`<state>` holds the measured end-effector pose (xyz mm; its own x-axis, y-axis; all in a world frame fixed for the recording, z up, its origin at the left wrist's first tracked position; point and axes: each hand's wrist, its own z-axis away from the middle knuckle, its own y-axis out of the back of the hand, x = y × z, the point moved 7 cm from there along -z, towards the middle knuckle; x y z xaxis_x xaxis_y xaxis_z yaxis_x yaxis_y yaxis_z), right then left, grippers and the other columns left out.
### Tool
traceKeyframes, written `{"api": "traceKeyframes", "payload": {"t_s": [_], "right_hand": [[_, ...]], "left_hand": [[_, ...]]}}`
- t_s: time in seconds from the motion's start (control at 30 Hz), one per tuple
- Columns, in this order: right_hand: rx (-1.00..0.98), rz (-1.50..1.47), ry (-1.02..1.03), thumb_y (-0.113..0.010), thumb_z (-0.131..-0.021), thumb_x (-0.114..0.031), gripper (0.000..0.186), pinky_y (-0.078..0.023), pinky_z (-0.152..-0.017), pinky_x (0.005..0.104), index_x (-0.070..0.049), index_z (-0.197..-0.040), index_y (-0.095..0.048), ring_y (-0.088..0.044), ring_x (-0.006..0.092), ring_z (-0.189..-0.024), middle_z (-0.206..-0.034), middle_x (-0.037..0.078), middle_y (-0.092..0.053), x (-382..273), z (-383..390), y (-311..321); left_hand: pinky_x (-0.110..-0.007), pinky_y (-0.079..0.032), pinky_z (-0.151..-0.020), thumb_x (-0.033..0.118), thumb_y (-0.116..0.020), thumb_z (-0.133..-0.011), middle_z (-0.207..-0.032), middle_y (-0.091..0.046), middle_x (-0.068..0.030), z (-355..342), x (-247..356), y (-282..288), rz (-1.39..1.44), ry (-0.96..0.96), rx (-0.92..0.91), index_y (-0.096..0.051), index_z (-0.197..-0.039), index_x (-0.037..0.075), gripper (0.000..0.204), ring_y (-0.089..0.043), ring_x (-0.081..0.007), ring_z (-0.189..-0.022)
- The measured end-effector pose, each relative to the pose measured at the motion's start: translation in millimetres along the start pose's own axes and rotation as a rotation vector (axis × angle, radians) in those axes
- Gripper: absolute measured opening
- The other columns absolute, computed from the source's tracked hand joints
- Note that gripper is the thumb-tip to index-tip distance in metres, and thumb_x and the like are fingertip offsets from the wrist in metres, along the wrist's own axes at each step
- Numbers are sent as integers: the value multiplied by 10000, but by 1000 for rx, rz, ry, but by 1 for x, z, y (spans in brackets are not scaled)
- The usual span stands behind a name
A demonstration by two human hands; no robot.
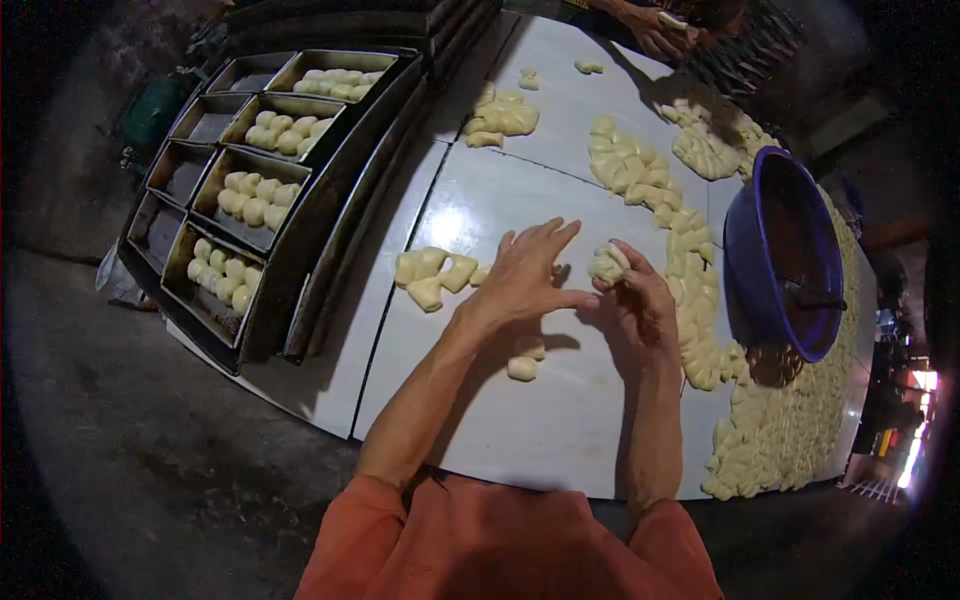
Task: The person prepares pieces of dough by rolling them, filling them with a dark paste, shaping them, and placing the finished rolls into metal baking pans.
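Observation:
A small lump of pale dough (pixel 608 263) is pinched between the fingers of my right hand (pixel 643 305), above the white tabletop (pixel 470 410). To its left my left hand (pixel 522 278) has its fingers and thumb spread, with nothing seen in it. Beyond that hand's wrist sit several cut dough pieces (pixel 426 272). Two smooth dough balls (pixel 522 369) lie close together on the table, nearer to me and beneath my hands. Right of my right hand runs a long strip of cut dough pieces (pixel 690 290).
A purple basin (pixel 741 250) with dark brown contents and a utensil handle stands at right, amid spread-out dough pieces (pixel 775 430). Metal loaf pans (pixel 232 192) at left hold rows of dough balls; others are bare. At the far edge, another person's hand (pixel 655 28) holds dough.

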<state>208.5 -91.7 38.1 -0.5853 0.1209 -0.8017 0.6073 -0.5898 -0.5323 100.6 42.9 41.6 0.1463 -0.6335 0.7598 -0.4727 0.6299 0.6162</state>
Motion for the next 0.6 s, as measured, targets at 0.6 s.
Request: {"api": "traceKeyframes", "payload": {"t_s": [0.6], "right_hand": [[202,35,251,-761,-869,-3,302,-529,-745,251,-55,-1120,-602,-621,106,-847,-959,26,-628,-20,60,43]], "left_hand": [[-398,-421,-1111,487,-651,-975,-1442,-554,-245,0,88,-69,731,-67,123,-323,-1579,52,813,-550,-324,-1328]]}}
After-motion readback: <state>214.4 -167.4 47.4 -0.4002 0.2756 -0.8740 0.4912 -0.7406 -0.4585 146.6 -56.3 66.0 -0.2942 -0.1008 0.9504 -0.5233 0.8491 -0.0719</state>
